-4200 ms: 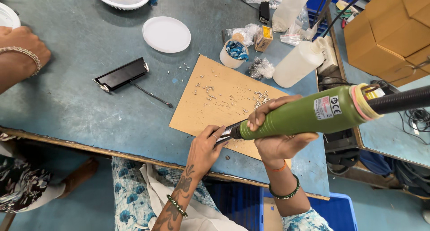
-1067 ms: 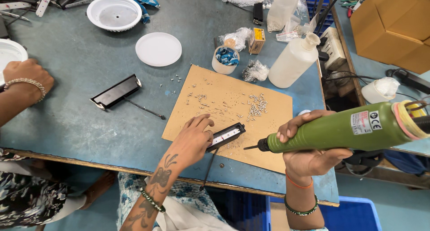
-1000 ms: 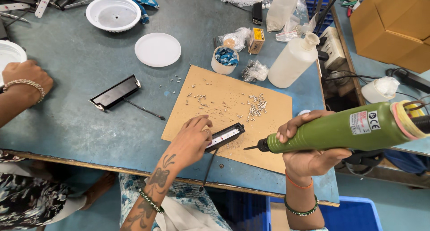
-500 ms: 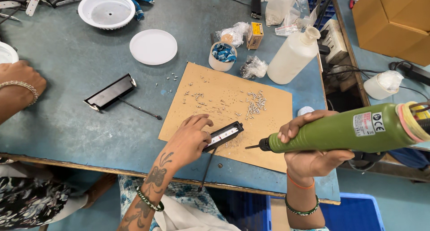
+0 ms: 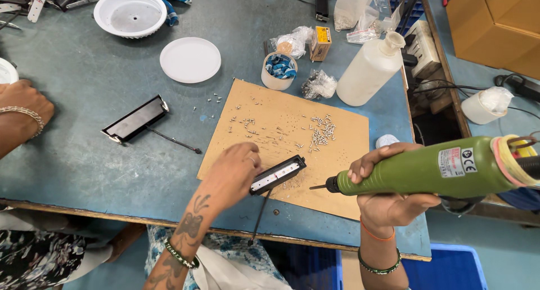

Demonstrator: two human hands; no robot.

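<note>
Down on the blue-green worktop (image 5: 73, 160), the left hand (image 5: 233, 174) presses on the near end of a slim black rectangular unit with a pale strip face (image 5: 277, 174), fingers curled over it and pinning it to the brown cardboard sheet (image 5: 343, 149). A thin black lead (image 5: 259, 219) trails from the unit toward the worktop's front edge. The right hand (image 5: 391, 197) is wrapped tightly around the body of a green electric screwdriver (image 5: 427, 169), held nearly level, its bit tip close to the unit's far end but not touching it. Yellow and pink rubber bands (image 5: 506, 158) ring the tool's rear end.

Small silver screws (image 5: 320, 132) lie scattered over the cardboard, thickest near its middle. Beyond the sheet stand a white plastic bottle (image 5: 368, 70), a short cup of blue bits (image 5: 278, 70) and a crumpled clear bag (image 5: 319, 84). A second black unit (image 5: 135, 119) with its own lead rests to the left on the bare worktop, well apart from the first. Farther back lie a flat white disc (image 5: 190, 59) and a white round housing (image 5: 130, 12). At the left edge, another person's hand (image 5: 25, 101) with a beaded bracelet rests on the worktop.
</note>
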